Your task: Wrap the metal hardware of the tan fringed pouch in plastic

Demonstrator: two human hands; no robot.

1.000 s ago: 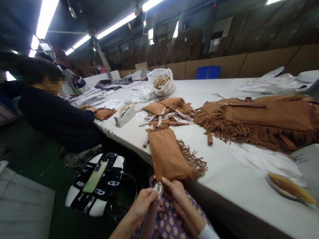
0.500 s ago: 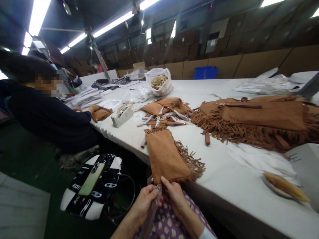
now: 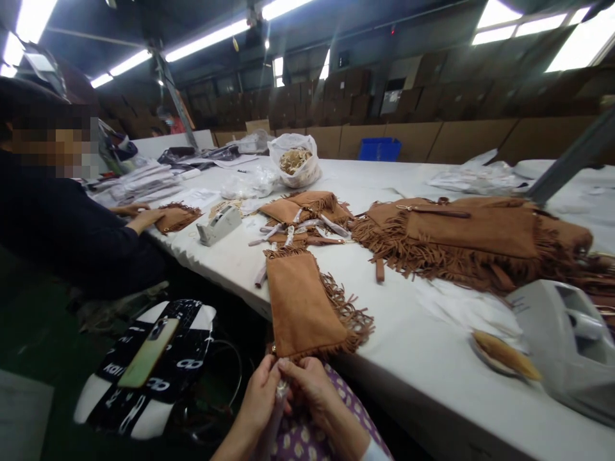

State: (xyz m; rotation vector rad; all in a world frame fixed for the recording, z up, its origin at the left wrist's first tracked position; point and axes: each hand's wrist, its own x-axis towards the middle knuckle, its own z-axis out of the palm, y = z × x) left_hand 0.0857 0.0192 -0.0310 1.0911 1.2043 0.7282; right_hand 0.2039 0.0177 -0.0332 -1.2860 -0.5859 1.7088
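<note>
At the near edge of the surface lay one fringed pouch; nearer, left hand and right hand pinched a plastic-wrapped strip, wrapping seemingly being adjusted; next move called for steadiness.

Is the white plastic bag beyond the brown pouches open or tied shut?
Open: the white plastic bag gapes at the top, showing tan pieces inside.

A tan, suede-look pouch lies flat just beyond the left hand and right hand, its shaggy fringe along the right-hand side. Between the pinching fingers, a slim plastic-wrapped strap (blurred in detail) trails below.
</note>
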